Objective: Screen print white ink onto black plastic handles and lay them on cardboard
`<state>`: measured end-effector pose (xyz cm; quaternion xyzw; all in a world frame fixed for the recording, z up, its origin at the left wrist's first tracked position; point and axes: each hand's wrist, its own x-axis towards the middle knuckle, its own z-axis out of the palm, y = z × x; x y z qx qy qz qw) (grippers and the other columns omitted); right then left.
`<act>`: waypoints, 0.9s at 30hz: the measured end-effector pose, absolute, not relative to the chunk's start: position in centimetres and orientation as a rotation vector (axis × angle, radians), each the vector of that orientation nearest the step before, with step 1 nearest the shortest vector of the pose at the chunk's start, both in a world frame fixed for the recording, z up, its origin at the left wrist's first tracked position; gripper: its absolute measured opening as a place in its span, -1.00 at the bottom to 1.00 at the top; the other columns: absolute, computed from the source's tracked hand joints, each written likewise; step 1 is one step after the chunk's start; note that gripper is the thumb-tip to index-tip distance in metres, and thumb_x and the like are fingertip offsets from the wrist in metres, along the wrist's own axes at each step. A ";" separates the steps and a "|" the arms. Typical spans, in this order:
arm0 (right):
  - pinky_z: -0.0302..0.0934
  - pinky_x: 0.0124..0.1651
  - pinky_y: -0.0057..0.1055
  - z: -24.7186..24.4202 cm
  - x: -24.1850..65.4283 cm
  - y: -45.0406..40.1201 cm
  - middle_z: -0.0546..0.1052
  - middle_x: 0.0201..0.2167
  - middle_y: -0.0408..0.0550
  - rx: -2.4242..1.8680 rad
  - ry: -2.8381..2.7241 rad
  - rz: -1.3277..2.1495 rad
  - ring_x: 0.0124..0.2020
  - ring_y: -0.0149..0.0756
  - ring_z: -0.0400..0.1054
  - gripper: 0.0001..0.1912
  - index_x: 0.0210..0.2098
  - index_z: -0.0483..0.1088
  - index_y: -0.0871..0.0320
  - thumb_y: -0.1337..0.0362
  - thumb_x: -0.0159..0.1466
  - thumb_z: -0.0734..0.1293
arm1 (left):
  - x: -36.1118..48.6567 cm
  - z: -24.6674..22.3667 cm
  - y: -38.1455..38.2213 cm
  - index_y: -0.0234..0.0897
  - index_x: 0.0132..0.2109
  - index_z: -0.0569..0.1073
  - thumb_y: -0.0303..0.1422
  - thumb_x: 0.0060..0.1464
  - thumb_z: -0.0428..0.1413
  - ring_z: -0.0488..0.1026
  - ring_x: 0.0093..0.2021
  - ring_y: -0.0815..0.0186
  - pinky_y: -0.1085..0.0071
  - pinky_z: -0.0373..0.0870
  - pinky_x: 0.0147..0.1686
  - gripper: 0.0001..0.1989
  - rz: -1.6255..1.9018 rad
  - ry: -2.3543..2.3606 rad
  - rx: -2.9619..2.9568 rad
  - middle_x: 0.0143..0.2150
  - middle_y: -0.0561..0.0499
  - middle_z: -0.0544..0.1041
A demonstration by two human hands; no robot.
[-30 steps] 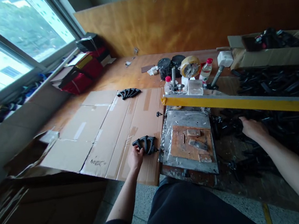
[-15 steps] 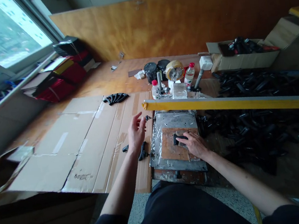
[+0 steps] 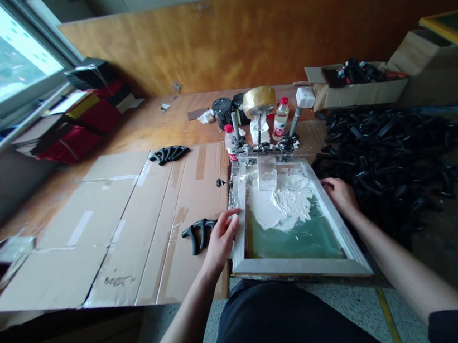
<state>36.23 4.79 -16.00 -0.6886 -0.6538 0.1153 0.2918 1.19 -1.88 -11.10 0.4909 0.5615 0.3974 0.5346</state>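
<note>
A wooden silk-screen frame [image 3: 300,266] lies lowered on the printing bed, hinged at its far end to clamps [image 3: 263,147]. Its green mesh [image 3: 293,242] carries a thick smear of white ink [image 3: 284,203]. My left hand [image 3: 221,240] rests on the frame's left side, beside a small group of black plastic parts [image 3: 198,234] on the cardboard. My right hand [image 3: 340,196] holds the frame's right side, next to a large heap of black parts [image 3: 384,165]. The board under the mesh is hidden.
Flattened cardboard [image 3: 105,227] covers the bench left of the frame, with more black parts [image 3: 169,154] on it. Behind the clamps stand ink tins [image 3: 222,110], a tape roll [image 3: 259,100] and a plastic bottle [image 3: 281,119]. A cardboard box [image 3: 357,90] holds dark items at the back right.
The screen frame has swung down from raised to flat over the board. Both hands have moved onto its sides. My view has shifted slightly to the right.
</note>
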 end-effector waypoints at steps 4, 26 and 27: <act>0.24 0.10 -0.11 -13.3 32.6 7.8 0.34 0.13 0.23 -1.640 -1.849 0.077 0.10 -0.01 0.29 -0.52 0.09 0.36 0.25 0.29 0.19 0.37 | 1.4 -16.1 -2.2 -0.12 0.23 0.30 -0.10 0.02 0.16 0.27 -0.52 0.43 0.55 0.16 -0.51 -0.37 0.869 1.495 1.159 -0.46 0.13 0.41; 0.19 -0.20 -0.39 -14.1 26.0 2.0 0.53 -0.25 -0.06 -1.086 -2.529 0.311 -0.22 -0.25 0.37 -0.72 -0.24 0.47 0.12 0.53 0.14 0.25 | 1.1 -18.7 -1.7 -0.14 0.16 0.37 -0.07 0.04 0.12 0.35 -0.47 0.40 0.53 0.22 -0.49 -0.45 0.799 1.558 1.229 -0.40 0.09 0.48; 0.20 -0.20 -0.39 -14.5 26.1 1.5 0.53 -0.24 -0.06 -1.054 -2.538 0.330 -0.22 -0.26 0.38 -0.71 -0.22 0.47 0.12 0.53 0.15 0.25 | 1.2 -18.6 -1.7 -0.14 0.16 0.37 -0.08 0.03 0.12 0.35 -0.47 0.40 0.53 0.22 -0.49 -0.45 0.801 1.551 1.219 -0.41 0.09 0.48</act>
